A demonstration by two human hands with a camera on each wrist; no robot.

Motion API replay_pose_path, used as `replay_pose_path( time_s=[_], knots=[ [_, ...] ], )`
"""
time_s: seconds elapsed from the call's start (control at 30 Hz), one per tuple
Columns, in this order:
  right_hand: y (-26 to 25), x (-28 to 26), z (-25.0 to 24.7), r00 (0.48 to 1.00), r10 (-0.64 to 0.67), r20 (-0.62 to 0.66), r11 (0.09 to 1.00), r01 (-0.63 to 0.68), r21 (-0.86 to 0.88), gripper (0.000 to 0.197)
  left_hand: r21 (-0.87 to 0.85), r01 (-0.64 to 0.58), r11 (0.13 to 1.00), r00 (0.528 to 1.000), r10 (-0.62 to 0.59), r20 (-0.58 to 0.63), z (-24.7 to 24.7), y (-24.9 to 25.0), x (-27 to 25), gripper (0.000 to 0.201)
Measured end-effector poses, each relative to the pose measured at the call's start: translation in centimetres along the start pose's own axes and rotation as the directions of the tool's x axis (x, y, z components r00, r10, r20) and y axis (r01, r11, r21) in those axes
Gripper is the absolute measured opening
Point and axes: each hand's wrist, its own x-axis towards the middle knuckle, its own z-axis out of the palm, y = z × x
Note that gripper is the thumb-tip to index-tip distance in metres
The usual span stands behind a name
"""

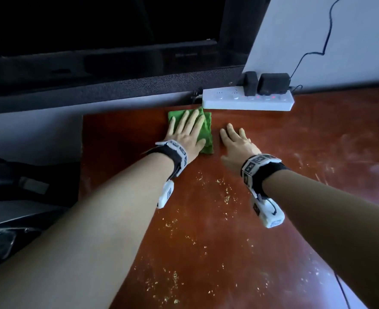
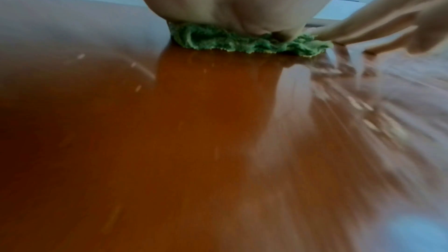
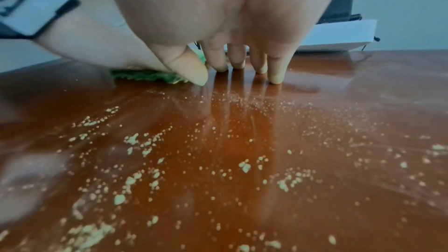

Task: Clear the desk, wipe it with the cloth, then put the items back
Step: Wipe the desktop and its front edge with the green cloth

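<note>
A folded green cloth [image 1: 207, 132] lies on the reddish-brown desk [image 1: 317, 152] near its far left corner. My left hand [image 1: 185, 130] lies flat on the cloth with straight, spread fingers and presses it down; the cloth [image 2: 242, 43] bunches under the palm in the left wrist view. Just to the right, my right hand [image 1: 234, 138] rests on the bare wood with straight fingers, and its fingertips [image 3: 275, 79] touch the desk. The thumb sits beside the edge of the cloth [image 3: 145, 77]. Pale crumbs [image 1: 175, 279] are scattered over the near desk.
A white power strip [image 1: 247, 101] with two black adapters [image 1: 273, 83] lies at the desk's far edge, just beyond the cloth. A thin black cable [image 1: 326, 36] runs up the wall. A dark screen frame [image 1: 117, 85] spans the back. The desk's left edge drops off beside my left forearm.
</note>
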Motion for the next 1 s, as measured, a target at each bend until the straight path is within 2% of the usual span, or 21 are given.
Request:
replay_pose_path(
  time_s=[0.13, 0.23, 0.3, 0.37, 0.47, 0.53, 0.6, 0.7, 0.77, 0.83, 0.9, 1.0],
  knots=[
    [-0.2, -0.6, -0.8, 1.000, 0.005, -0.004, 0.999, -0.005, 0.038, 0.082, 0.031, -0.065, 0.997, 0.989, 0.060, 0.134, 1.5, 1.0, -8.2, 0.069],
    [-0.2, -0.9, -1.1, 1.000, 0.010, -0.008, 0.998, -0.010, 0.058, 0.080, 0.020, -0.065, 0.998, 0.983, 0.061, 0.176, 2.8, 1.3, -13.1, 0.070],
    [-0.2, -1.1, -0.9, 0.999, 0.029, -0.018, 0.997, -0.027, 0.079, 0.081, 0.013, -0.062, 0.998, 0.985, 0.059, 0.159, 2.8, 0.7, -12.6, 0.070],
    [-0.5, -1.3, -0.6, 0.999, 0.039, -0.033, 0.994, -0.035, 0.103, 0.083, 0.024, -0.054, 0.998, 0.992, 0.051, 0.117, 2.2, 0.2, -10.0, 0.069],
    [-0.6, -1.5, 0.2, 0.998, 0.051, -0.044, 0.995, -0.046, 0.093, 0.083, -0.015, 0.027, 1.000, 0.998, -0.026, 0.049, 1.1, -0.8, -5.2, 0.069],
    [-0.6, -1.4, 0.6, 0.997, 0.055, -0.055, 0.996, -0.051, 0.069, 0.081, -0.015, 0.064, 0.998, 0.998, -0.064, 0.015, 1.0, -0.8, -4.0, 0.068],
    [-1.0, -1.6, 1.3, 0.996, 0.060, -0.073, 0.997, -0.056, 0.048, 0.077, -0.007, 0.061, 0.998, 0.998, -0.061, 0.011, 1.4, -0.3, -5.6, 0.068],
    [-2.4, -2.6, 2.4, 0.993, 0.034, -0.109, 0.999, -0.037, -0.033, 0.071, -0.021, 0.016, 1.000, 0.997, -0.015, 0.072, 3.5, 0.0, -13.0, 0.069],
    [-4.4, -3.4, 3.2, 0.994, -0.051, -0.100, 0.994, 0.040, -0.100, 0.071, -0.067, 0.034, 0.997, 0.995, -0.028, 0.097, 4.9, -0.7, -18.9, 0.070],
    [-7.4, -3.8, 3.9, 0.986, -0.153, -0.071, 0.981, 0.143, -0.128, 0.073, -0.099, 0.066, 0.993, 0.994, -0.056, 0.098, 5.6, -1.9, -22.4, 0.070],
    [-11.0, -3.6, 4.6, 0.972, -0.232, -0.039, 0.967, 0.226, -0.117, 0.071, -0.097, 0.096, 0.991, 0.992, -0.087, 0.094, 5.2, -3.6, -22.1, 0.069],
    [-14.9, -2.6, 5.3, 0.970, -0.241, -0.037, 0.968, 0.238, -0.085, 0.065, -0.104, 0.224, 0.969, 0.975, -0.224, 0.015, 3.9, -7.5, -16.9, 0.068]
  ],
)
